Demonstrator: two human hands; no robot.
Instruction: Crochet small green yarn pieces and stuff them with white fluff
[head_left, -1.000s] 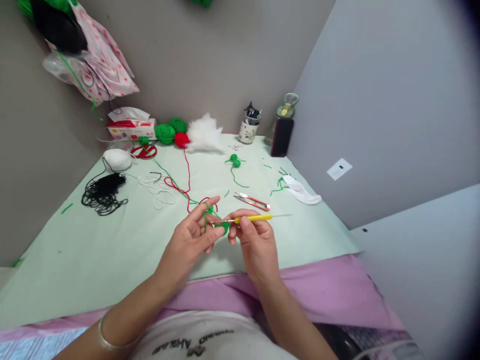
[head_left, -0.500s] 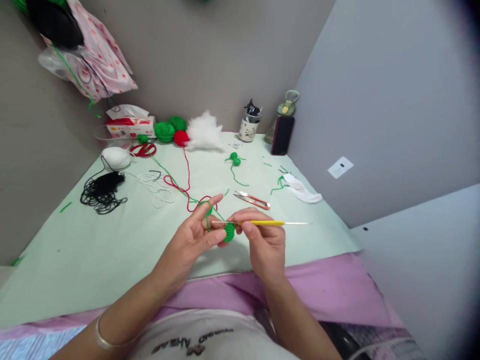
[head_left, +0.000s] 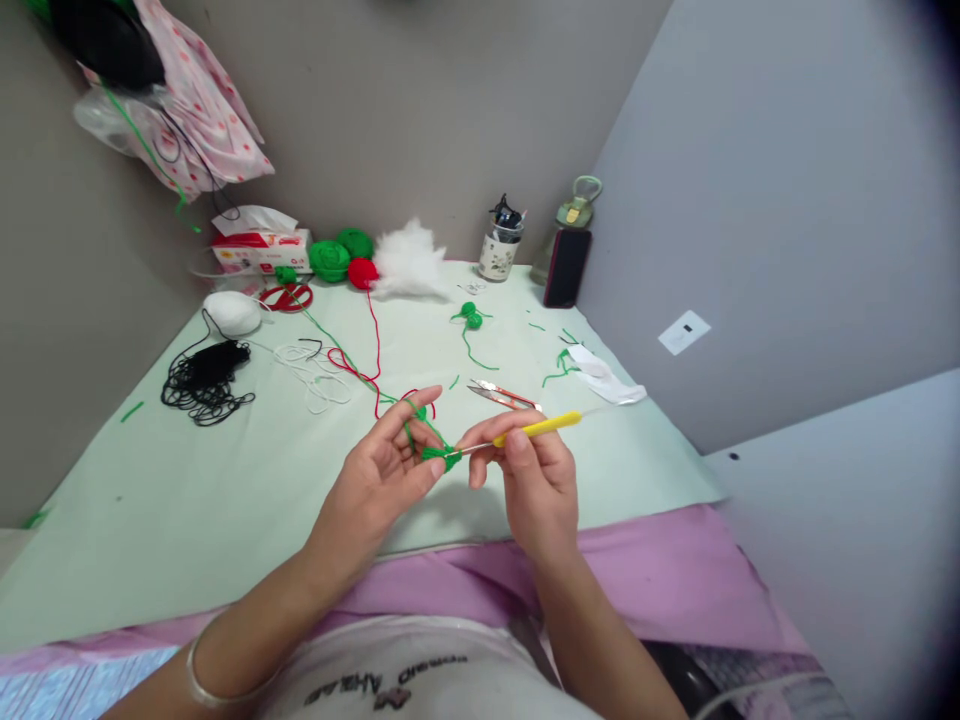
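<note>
Through the head camera I have the small, bright green crocheted piece [head_left: 442, 457] just above the near edge of the tabletop [head_left: 225, 510], a little right of its middle, raised off the pale green cover. It looks short and flattened from here, with a ridged, uneven outline; its single stitches are too small for me to make out. The left hand [head_left: 382, 475] has its thumb pressed on the piece's near side, clamping it against fingers partly hidden behind; the index finger stands apart, raised, with a green yarn strand [head_left: 432, 427] running from it to the piece. The right hand [head_left: 538, 480] has thumb and fingers closed on the yellow-handled metal crochet hook [head_left: 538, 430], which tilts up to the right, its thin shaft reaching the piece; I cannot tell whether the tip is inside a stitch. Just beyond the hands lie the orange-handled thread snips [head_left: 504, 397], and farther back two small green crocheted balls [head_left: 471, 316] with loose tails. Toward the left edge I see a tangled black yarn heap [head_left: 210, 382]; at the far edge, a round red yarn ball [head_left: 363, 273] sits beside fluffy white stuffing [head_left: 409, 262].
</note>
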